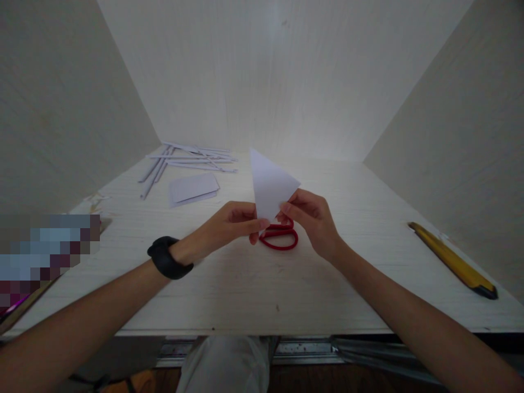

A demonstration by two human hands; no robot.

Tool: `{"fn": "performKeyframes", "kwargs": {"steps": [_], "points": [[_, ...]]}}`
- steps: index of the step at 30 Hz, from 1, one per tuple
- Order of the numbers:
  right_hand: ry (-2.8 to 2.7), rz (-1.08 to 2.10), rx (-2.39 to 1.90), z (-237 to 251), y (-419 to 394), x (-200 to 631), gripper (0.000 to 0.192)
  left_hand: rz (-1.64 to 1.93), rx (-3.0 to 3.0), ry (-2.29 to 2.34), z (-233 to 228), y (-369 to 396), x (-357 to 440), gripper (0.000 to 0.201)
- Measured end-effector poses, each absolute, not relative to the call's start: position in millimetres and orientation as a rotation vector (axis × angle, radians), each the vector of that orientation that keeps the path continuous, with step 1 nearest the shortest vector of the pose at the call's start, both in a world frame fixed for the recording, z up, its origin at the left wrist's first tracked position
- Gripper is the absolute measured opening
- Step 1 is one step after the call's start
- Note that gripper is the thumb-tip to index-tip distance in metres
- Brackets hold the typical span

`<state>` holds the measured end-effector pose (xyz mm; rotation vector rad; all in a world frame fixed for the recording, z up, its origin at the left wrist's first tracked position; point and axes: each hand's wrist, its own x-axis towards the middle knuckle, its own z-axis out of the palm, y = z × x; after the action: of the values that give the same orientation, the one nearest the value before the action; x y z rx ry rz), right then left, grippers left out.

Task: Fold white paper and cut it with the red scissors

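A white paper folded into a triangle (270,185) stands upright above the desk (245,295), pinched at its lower tip by both hands. My left hand (229,224), with a black band on its wrist, grips the tip from the left. My right hand (313,221) grips it from the right. Red-handled scissors (280,238) lie flat on the desk directly below and behind the hands, partly hidden by the fingers.
Several thin white paper strips (184,158) and a folded white sheet (193,189) lie at the back left. A yellow utility knife (452,260) rests near the right wall. A blurred object (45,251) sits at the left edge. Walls enclose three sides.
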<state>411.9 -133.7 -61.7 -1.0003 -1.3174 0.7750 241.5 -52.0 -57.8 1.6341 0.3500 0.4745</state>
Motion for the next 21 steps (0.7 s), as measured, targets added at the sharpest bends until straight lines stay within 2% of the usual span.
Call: {"fn": "performKeyframes", "kwargs": {"steps": [4, 8, 16, 21], "points": [[-1.282, 0.801, -0.933, -61.5, -132.3, 413.3, 0.017, 0.453, 1.713, 0.323, -56.0, -53.0, 239.7, 0.028], [-1.266, 0.805, -0.916, -63.3, -131.7, 413.3, 0.017, 0.43, 1.757, 0.324, -52.4, -55.0, 239.0, 0.031], [-1.274, 0.808, -0.894, -64.6, -132.0, 413.6, 0.017, 0.403, 1.792, 0.331, -51.0, -55.9, 237.8, 0.026], [-1.329, 0.899, -0.909, -61.8, -132.1, 416.1, 0.019, 0.405, 1.671, 0.316, -51.8, -55.7, 239.7, 0.01]]}}
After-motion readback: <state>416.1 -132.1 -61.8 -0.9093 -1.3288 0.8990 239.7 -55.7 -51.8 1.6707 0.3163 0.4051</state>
